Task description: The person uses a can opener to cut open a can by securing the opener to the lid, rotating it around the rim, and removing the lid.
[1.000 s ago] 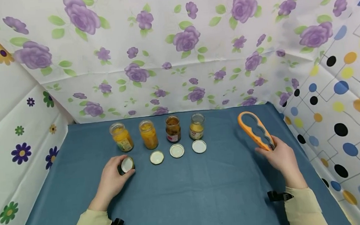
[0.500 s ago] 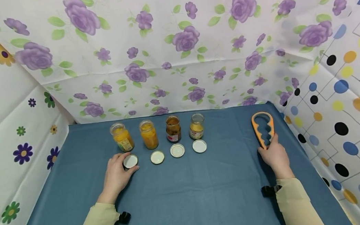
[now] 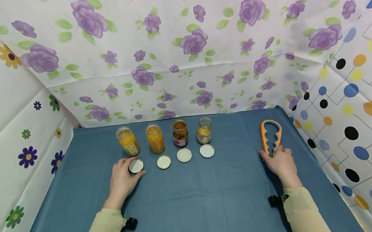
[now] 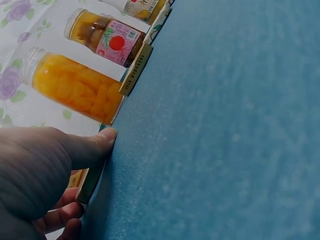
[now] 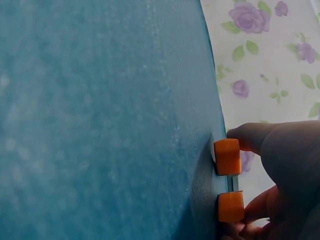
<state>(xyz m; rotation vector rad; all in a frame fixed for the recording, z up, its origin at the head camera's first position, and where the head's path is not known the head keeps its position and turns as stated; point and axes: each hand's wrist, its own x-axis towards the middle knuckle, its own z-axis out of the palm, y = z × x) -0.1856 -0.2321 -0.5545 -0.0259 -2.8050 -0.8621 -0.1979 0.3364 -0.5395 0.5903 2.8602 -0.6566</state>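
Note:
My left hand (image 3: pixel 123 178) holds a jar lid (image 3: pixel 136 166) between thumb and fingers, white inside facing up, on the blue cloth. In the left wrist view the lid (image 4: pixel 91 184) appears edge-on, partly covered by the thumb. Just behind it stands an uncapped jar of yellow-orange fruit (image 3: pixel 128 144). Over on the right, my right hand (image 3: pixel 283 163) grips the lower ends of an orange loop-shaped jar opener (image 3: pixel 264 139) with wavy inner edges. Its two orange ends (image 5: pixel 227 157) show at the cloth in the right wrist view, thumb and fingers at their outer sides.
Three more uncapped jars stand rightward in the row: orange fruit (image 3: pixel 155 141), brown contents (image 3: pixel 180 134), pale yellow contents (image 3: pixel 204 134). Before them lie three upturned lids, left (image 3: pixel 164 162), middle (image 3: pixel 184 155) and right (image 3: pixel 207 151). Patterned cloth walls (image 3: pixel 183 77) enclose the table.
The right hand has swung the opener from a leftward tilt to upright in the head view and lowered it to the cloth. The left hand has moved slightly right, and its lid has tipped flat.

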